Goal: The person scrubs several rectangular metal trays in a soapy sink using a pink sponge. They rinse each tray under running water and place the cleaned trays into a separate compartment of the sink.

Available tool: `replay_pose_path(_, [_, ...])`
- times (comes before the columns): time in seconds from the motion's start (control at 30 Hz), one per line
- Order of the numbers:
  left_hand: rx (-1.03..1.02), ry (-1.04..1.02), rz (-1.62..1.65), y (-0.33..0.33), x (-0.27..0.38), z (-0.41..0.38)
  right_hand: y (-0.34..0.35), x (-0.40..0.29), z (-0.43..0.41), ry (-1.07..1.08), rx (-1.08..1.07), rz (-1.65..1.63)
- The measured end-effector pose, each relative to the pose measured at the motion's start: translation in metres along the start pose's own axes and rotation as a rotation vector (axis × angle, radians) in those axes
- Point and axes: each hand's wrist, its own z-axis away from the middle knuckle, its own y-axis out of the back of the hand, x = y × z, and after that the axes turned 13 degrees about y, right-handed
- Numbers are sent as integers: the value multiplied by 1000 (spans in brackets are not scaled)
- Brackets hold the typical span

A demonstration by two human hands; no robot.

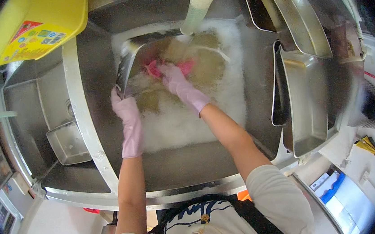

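In a pink rubber glove, my left hand [123, 104] grips the near left edge of a metal pan [130, 63], which lies tilted and partly sunk in sudsy water [175, 128]. My right hand [174, 76], gloved the same way, presses a bright pink cloth [186, 66] inside the pan. Motion blurs the cloth and the brownish water around it. Foam hides the pan's lower right side. Just beyond the pan, a pale hose [199, 7] hangs down to the water.
Several deep steel pans [307, 98] stand on edge along the sink's right side. A yellow plastic tub [40, 26] bearing printed labels sits at the upper left. In the left basin lies a small steel pan [68, 143], beyond a metal divider [85, 110].
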Motion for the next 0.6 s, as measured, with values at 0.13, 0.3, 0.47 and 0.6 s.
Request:
replay_pose_path(0.13, [131, -158, -436, -22, -3, 13, -33, -68, 8, 164, -238, 198])
replay_pose_path(0.3, [43, -12, -375, -30, 9, 1, 21, -97, -17, 241, -683, 832])
replay_pose_path(0.47, [75, -40, -126, -44, -35, -16, 26, -64, -27, 90, -142, 851])
replay_pose_path(0.6, [216, -351, -791, -36, -99, -48, -51, -51, 8, 109, 128, 115])
